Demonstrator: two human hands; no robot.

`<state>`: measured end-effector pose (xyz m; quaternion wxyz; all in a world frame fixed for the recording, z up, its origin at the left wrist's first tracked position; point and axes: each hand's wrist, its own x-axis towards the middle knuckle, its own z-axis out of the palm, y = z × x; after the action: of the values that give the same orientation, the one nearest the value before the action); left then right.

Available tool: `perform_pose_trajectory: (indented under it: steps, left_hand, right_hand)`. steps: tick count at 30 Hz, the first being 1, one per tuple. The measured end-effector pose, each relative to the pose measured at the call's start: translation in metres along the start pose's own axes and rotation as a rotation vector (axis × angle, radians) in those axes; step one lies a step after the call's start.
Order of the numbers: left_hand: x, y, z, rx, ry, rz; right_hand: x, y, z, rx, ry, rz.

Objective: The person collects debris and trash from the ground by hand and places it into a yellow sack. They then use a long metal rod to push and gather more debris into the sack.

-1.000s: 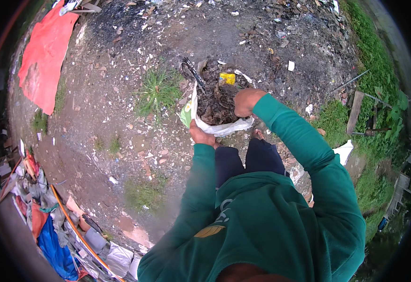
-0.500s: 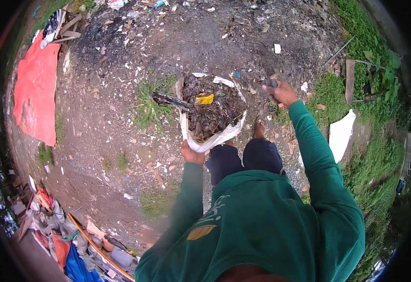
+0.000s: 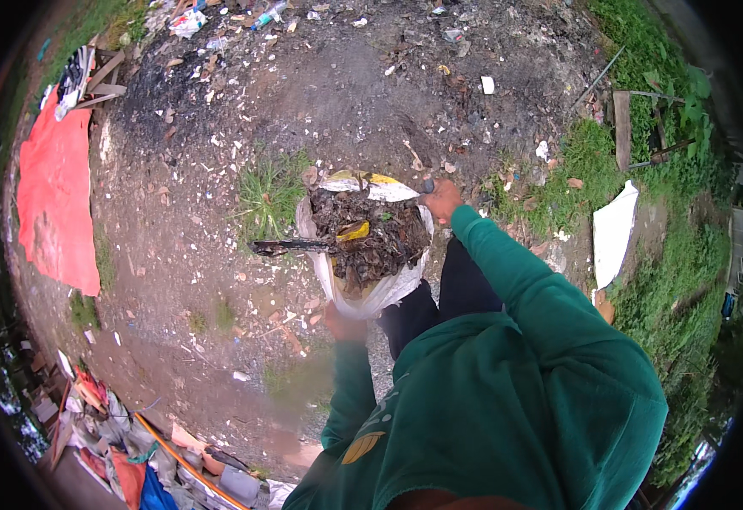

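As I watched the person in the green hoodie, the white sack stood open just in front of the dark-trousered knees, its mouth facing up. Brown leafy debris filled it to within the rolled rim, and a yellow scrap lay on top. A dark stick crossed the left edge, one end on the debris, the other jutting out over the dirt.

The left hand was closed on the near left edge of the sack, its fingers partly blurred. The right hand was at the far right edge, fingers curled, pinching a small dark grey lump; I could not tell whether it touched the rim.

Beyond the far edge, a broad stretch of dirt ran outward, strewn with pale chips. A grass tuft grew just left of the sack, near the stick. Farther left, more littered dirt gave room up to the edge of a red sheet. To the right, well apart from the right hand, a white sheet lay along the grass verge. At the near left, an orange pole lay across a scrap heap.
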<state>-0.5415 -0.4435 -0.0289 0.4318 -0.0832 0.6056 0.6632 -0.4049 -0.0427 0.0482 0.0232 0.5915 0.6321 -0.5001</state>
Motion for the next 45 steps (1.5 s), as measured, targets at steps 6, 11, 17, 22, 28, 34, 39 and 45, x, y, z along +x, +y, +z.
perform_pose_trajectory:
  steps: [6, 11, 17, 22, 28, 34, 39, 45]
  left_hand:
    - [-0.018, 0.014, 0.026, 0.191, 0.096, -0.030]
    - [-0.004, 0.067, 0.109, -0.415, 0.216, -0.111]
    - [0.008, 0.163, 0.166, -0.388, 0.505, 0.043]
    - [-0.050, 0.215, 0.189, -0.547, 0.485, 0.196]
    - [-0.127, 0.193, 0.144, -0.688, 0.325, 0.379]
    - [-0.065, 0.065, 0.080, -0.747, 0.603, -0.081]
    - [-0.045, 0.030, 0.038, -0.726, 0.468, 0.000]
    - [-0.059, 0.037, 0.043, -0.773, 0.417, 0.059]
  right_hand:
    - [0.033, 0.050, 0.017, 0.004, -0.003, 0.009]
    - [0.079, 0.069, 0.008, -0.583, 0.189, -0.536]
    - [0.087, -0.049, -0.040, 0.494, -0.247, 0.212]
    - [0.015, -0.134, -0.094, 0.567, -0.412, 0.148]
    - [-0.030, -0.128, -0.090, 0.729, -0.388, -0.033]
    - [0.004, -0.083, -0.007, 0.306, -0.294, 0.055]
    - [0.003, -0.074, -0.001, 0.336, -0.151, 0.032]
    - [-0.058, -0.119, -0.024, -0.235, 0.034, -0.541]
